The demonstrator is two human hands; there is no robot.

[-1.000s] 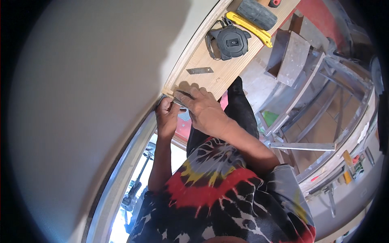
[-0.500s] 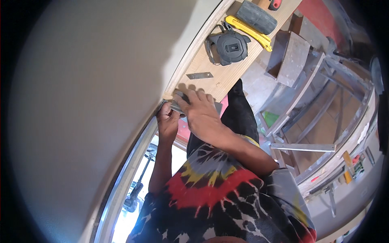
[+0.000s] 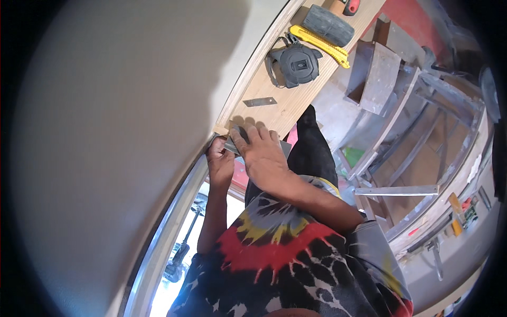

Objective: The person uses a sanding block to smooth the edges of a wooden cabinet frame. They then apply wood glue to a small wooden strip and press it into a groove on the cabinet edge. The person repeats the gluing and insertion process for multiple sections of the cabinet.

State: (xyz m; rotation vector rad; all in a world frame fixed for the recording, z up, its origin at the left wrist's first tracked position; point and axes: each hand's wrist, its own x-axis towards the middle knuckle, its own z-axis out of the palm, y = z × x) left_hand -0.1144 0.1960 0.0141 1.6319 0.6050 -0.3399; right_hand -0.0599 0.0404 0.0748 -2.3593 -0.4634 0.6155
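My right hand [image 3: 262, 158] lies over a flat grey metal plate [image 3: 285, 148], fingers bent across it and pressing it at the near end of a pale wooden board [image 3: 296, 103]. A dark rounded part shows beneath its index finger; the plate's kind is hidden. My left hand [image 3: 221, 165] is closed beside the plate's left end, at the edge of a big pale panel [image 3: 132, 132]. What its fingers pinch, if anything, cannot be made out. Just beyond the right fingertips, a loose cutter blade [image 3: 260, 102] rests on the board.
Farther up the board lie a black tape measure [image 3: 300, 64], a yellow utility knife [image 3: 319, 46] and a black-headed mallet [image 3: 330, 25]. To the right stand a wooden drawer box [image 3: 377, 76] and an upturned wooden frame [image 3: 406, 124] with a loose strip [image 3: 396, 190] across it.
Both hands sit slightly lower in the picture, with the plate's left end showing a little more. The tools on the board stay in place as the view shifts a little.
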